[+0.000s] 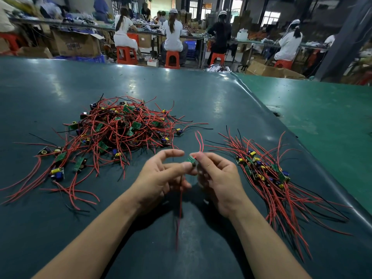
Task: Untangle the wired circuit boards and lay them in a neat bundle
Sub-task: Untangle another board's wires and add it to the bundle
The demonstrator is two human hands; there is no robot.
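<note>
Both hands are raised over the near middle of a dark green table (60,228), with a single small circuit board (191,161) held between them. The board is pinched by the thumb and fingertips of the right hand (219,178) and touched at its near end by the thumb of the left hand (161,176), whose forefinger is arched above it. Red wires (199,140) are seen rising from the board's far end, and another red lead (180,208) is left hanging down between the wrists.

To the right, a sorted bundle (267,172) of boards is laid out, its wires aligned roughly one way, running from far left to near right. Farther off to the left, a tangled pile (124,127) of green boards and red and black wires is heaped on the table, with a few loose boards scattered at its near left edge.

Beyond the table, seated workers (173,35) are pictured from behind on orange stools (172,59) along a cluttered bench.
</note>
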